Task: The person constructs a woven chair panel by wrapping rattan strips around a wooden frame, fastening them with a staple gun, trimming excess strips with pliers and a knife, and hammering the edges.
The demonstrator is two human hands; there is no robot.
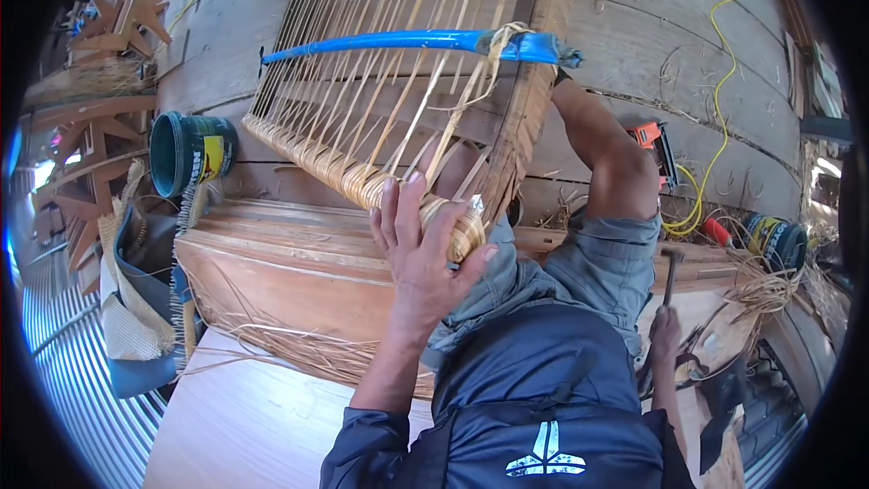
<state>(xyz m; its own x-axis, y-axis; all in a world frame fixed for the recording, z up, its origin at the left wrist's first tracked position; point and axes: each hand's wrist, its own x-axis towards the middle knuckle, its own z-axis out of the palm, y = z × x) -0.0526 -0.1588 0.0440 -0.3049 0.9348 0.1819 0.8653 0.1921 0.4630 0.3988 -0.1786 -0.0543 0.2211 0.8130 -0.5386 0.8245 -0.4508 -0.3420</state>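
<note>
A wooden frame (516, 127) leans across my lap, strung with long rattan strands (362, 109). Its near rail (330, 163) is wrapped tightly in pale rattan. Over that rail's right end lies my left hand (418, 249), fingers stretched and thumb apart, touching the wrapping. A blue curved strip (389, 42) crosses the strands and is tied to the frame's right side with a rattan strand (500, 41). Low at my right side, my right hand (665, 335) is closed around the handle of a hammer (670, 276), its head pointing up.
A green bucket (190, 154) stands left of the frame. Loose rattan strands (312, 349) lie along a wooden bench (290, 272). To the right are an orange-and-black nail gun (654, 152), a yellow hose (721, 91), another bucket (777, 240) and a rattan bundle (765, 290).
</note>
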